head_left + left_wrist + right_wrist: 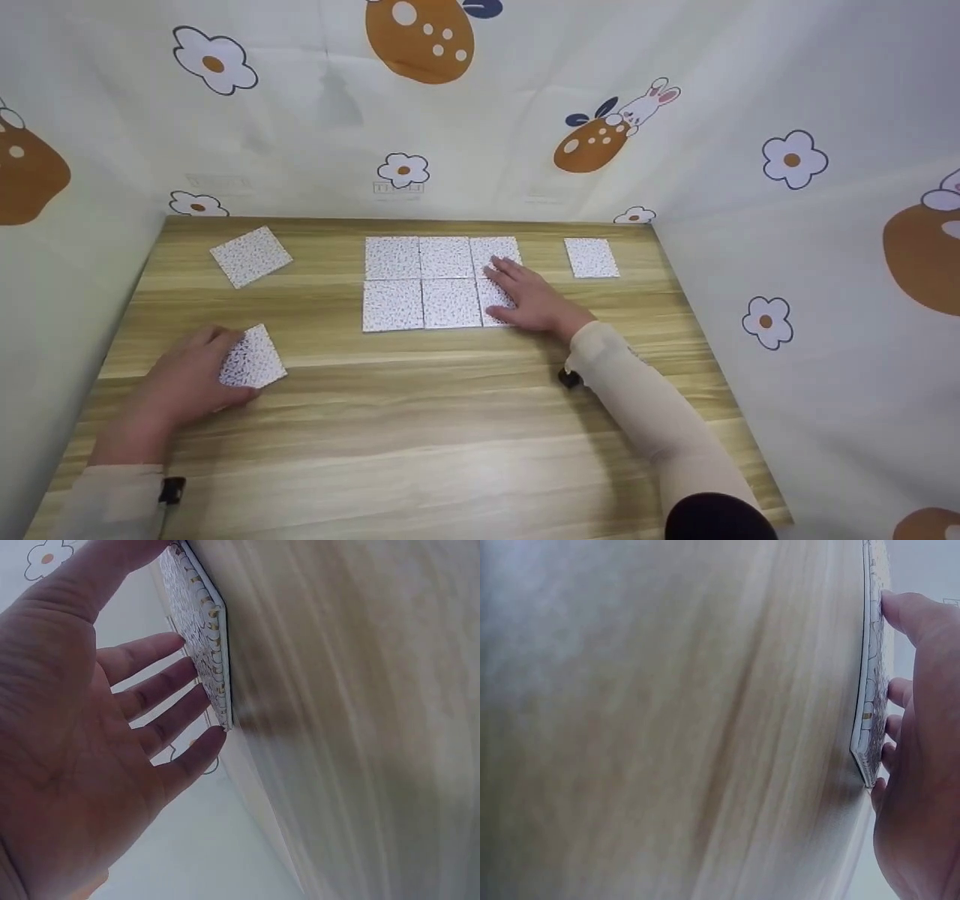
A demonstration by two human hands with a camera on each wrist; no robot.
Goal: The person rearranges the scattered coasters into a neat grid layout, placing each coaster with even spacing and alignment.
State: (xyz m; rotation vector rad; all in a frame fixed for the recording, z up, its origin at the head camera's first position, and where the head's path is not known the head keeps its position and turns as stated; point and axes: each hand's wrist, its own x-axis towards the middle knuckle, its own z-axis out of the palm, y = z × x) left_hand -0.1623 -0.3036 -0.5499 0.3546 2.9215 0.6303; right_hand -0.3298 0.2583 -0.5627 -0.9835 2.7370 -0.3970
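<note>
A white speckled square tile (259,358) lies at the left of the table, and my left hand (196,375) grips it across its edges between thumb and fingers. In the left wrist view, the same tile (201,622) shows a thin pale rim, with fingertips on it. Several like tiles (392,304) sit edge to edge in two rows at the table's middle. Over the right-hand column of that block, my right hand (529,298) rests with spread fingers on the tiles. Its fingertips touch a tile's top (877,690) in the right wrist view.
One loose tile (251,256) lies turned at an angle at the back left, another loose tile (592,258) at the back right. The wood-grain table (420,420) is bounded by printed cloth walls (300,135) behind and on both sides.
</note>
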